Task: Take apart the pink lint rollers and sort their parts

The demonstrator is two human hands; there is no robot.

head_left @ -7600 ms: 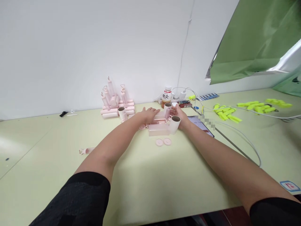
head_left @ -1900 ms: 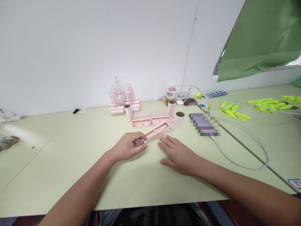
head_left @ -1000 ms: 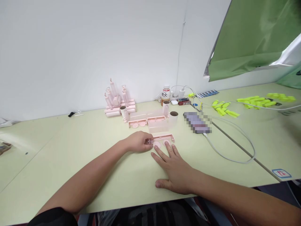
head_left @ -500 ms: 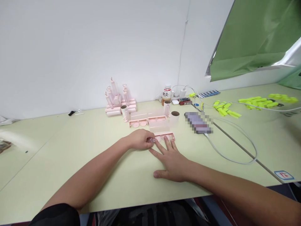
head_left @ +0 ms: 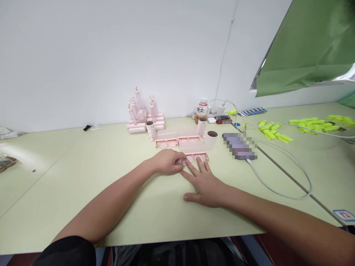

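Observation:
My left hand (head_left: 168, 162) is curled around a small clear, transparent piece (head_left: 181, 162), mostly covered by its fingers, so its kind does not show. My right hand (head_left: 206, 186) lies with fingers spread and its fingertips on a shallow pink tray-like part (head_left: 205, 156) with round shapes in it. Both hands meet at the left end of that part. Just behind stand two similar pink open parts (head_left: 189, 139), and a clear plastic sheet or cover lies around them. Cardboard-lined tubes (head_left: 212, 139) stand upright at the sides.
Pink assembled pieces (head_left: 137, 127) are stacked against the wall. A bottle (head_left: 202, 111) and small boxes (head_left: 223, 119) stand at the back. On the right lie a phone (head_left: 239, 146) on a white cable (head_left: 266, 188) and neon-yellow pieces (head_left: 313, 125).
The camera view has shifted slightly, so the scene sits a little farther right. Both hands keep nearly the same pose at the pink part.

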